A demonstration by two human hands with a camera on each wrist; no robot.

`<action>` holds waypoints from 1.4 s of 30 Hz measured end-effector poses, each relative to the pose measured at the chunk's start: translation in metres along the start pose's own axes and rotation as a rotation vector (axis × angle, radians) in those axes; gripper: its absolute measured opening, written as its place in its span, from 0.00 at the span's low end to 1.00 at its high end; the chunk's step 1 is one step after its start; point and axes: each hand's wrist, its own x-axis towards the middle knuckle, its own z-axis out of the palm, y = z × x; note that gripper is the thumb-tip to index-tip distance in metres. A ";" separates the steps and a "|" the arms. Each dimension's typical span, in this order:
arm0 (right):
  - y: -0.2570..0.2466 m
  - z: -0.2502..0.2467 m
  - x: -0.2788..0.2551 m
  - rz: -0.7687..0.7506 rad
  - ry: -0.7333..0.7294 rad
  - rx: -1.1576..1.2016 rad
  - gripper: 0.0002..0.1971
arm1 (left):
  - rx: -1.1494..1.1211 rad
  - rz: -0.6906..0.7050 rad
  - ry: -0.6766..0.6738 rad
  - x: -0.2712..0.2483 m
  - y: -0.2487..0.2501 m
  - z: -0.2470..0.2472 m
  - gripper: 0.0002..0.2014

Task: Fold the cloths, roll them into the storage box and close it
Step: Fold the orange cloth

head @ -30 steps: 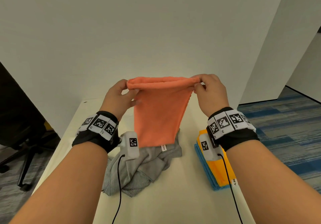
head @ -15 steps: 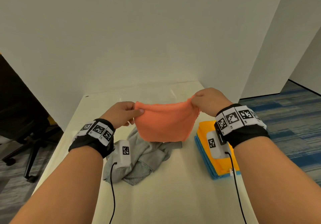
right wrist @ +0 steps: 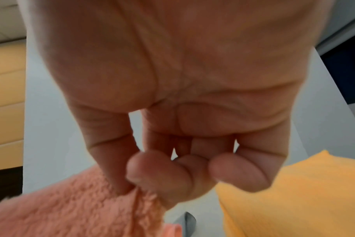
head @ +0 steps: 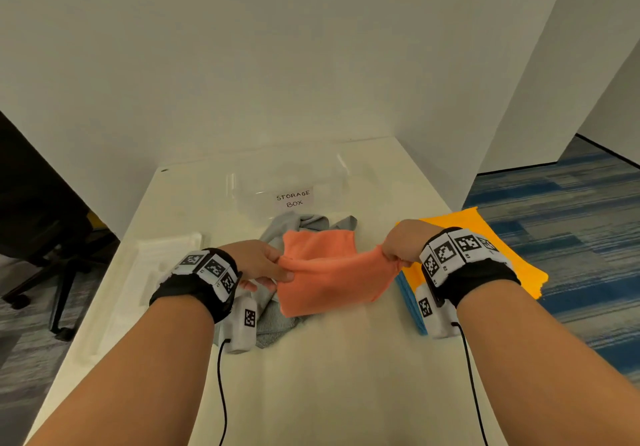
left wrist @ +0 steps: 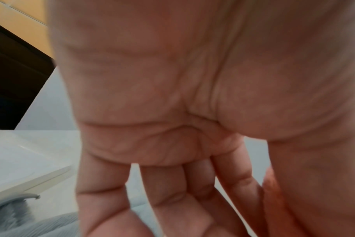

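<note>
Since both hands pinch opposite ends of the orange cloth point(head: 325, 272), I read the head view as a fold being laid down: left hand point(head: 258, 262) and right hand point(head: 403, 243) keep its near edge taut over the grey cloth point(head: 304, 222), with the storage box point(head: 287, 182) beyond the fingers, lid off. Left wrist view: fingers point(left wrist: 166, 200) curled, orange sliver against the thumb. Right wrist view: thumb and fingertips point(right wrist: 158, 171) nip the cloth corner, yellow cloth point(right wrist: 294, 200) just beside them.

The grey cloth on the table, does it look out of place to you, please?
Somewhat: the grey cloth lies crumpled and unfolded in front of the storage box, partly under the orange cloth, while the yellow cloth lies flat and folded.
</note>
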 end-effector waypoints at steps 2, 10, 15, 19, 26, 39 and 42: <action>0.003 0.005 0.007 0.016 -0.025 -0.005 0.12 | 0.011 -0.017 -0.027 0.005 -0.002 0.002 0.05; 0.004 0.014 0.033 0.001 0.069 -0.059 0.05 | 0.062 0.041 0.128 0.032 -0.005 -0.003 0.09; 0.001 0.021 0.062 -0.045 0.231 0.063 0.06 | 0.008 0.084 0.326 0.060 0.003 -0.007 0.09; -0.005 0.028 0.082 -0.085 0.248 0.079 0.15 | -0.123 0.022 0.375 0.085 0.008 -0.008 0.06; -0.011 0.041 0.105 -0.129 0.144 0.097 0.21 | -0.159 -0.132 0.427 0.117 0.003 -0.012 0.12; 0.004 0.099 0.121 0.090 -0.180 0.020 0.26 | 0.004 -0.258 0.123 0.119 0.001 0.008 0.32; 0.004 0.100 0.121 0.094 -0.213 0.008 0.23 | -0.062 -0.248 0.115 0.119 0.004 0.009 0.32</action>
